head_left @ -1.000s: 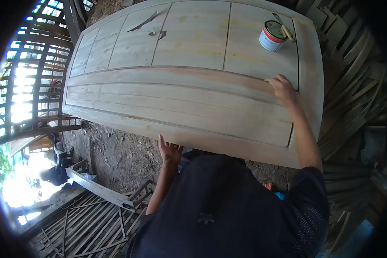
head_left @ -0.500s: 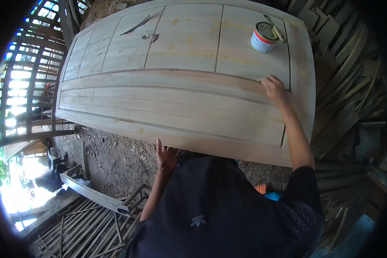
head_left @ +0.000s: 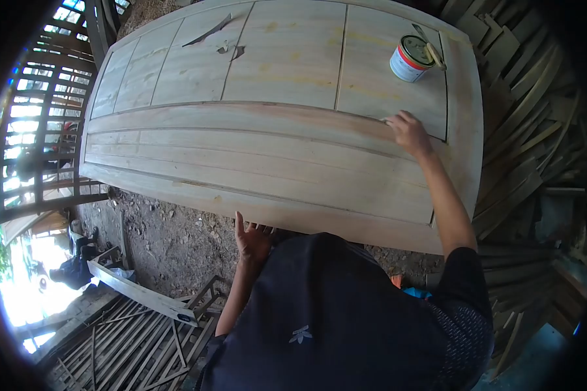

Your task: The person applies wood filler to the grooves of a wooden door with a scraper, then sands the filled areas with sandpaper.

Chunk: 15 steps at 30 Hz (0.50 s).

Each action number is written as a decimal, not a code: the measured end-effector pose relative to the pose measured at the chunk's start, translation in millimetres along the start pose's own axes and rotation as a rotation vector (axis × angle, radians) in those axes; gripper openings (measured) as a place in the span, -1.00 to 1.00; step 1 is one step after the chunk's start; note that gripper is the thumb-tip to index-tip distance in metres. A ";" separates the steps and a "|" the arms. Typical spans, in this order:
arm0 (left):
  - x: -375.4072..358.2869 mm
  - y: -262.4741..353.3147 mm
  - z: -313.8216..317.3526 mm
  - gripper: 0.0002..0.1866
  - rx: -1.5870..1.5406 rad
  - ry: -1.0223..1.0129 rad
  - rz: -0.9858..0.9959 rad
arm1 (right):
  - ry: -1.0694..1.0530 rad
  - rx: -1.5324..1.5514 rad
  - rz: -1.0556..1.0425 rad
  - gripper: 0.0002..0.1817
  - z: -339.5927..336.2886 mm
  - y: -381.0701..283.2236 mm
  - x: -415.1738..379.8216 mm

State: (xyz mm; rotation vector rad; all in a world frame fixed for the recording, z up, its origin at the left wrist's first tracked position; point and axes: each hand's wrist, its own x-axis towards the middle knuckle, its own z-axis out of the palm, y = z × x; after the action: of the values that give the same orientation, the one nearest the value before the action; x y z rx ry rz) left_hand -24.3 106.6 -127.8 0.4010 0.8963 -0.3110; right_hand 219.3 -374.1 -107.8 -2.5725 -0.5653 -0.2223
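A large pale wooden door (head_left: 267,169) with panels and grooves lies flat in front of me. Over its long middle rail, my right hand (head_left: 411,133) is closed in a pinch, fingertips at the groove along the upper panels. A small pale bit shows at the fingertips, too small to name. At the near edge of the door rests my left hand (head_left: 253,242), thumb stretched up and fingers apart, holding nothing. A paint can (head_left: 407,60) stands on the upper right panel, with a brush (head_left: 435,56) lying across its top.
Torn dark scraps (head_left: 209,29) lie on the door's upper panels. Wooden offcuts (head_left: 522,98) are piled along the right. At lower left are a long board (head_left: 140,290) and stacked thin slats (head_left: 124,339). A slatted wall (head_left: 52,111) stands at left above a dirt floor (head_left: 169,241).
My right hand has slid a little left along the groove. My left hand stays at the near edge. The view has shifted slightly.
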 end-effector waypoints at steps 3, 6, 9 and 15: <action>-0.2 1.4 11.9 0.01 -0.012 0.025 0.001 | 0.031 0.042 -0.151 -0.83 65.8 -45.3 57.4; -2.2 -0.1 28.6 0.01 0.073 0.070 0.018 | -0.018 0.033 -0.226 -0.81 77.4 -54.6 73.4; -1.1 3.1 24.5 0.04 0.043 0.069 0.005 | -0.051 -0.029 -0.127 -0.79 29.8 -22.2 28.3; -2.8 6.7 19.6 0.06 0.047 0.024 0.008 | 0.028 0.012 -0.203 -0.81 66.6 -49.6 61.9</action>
State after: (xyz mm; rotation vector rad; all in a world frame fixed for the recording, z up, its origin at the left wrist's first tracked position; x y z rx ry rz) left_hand -9.5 103.7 -113.2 0.4528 0.9123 -0.3212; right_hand 257.2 -279.9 -128.1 -2.4959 -0.8154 -0.3220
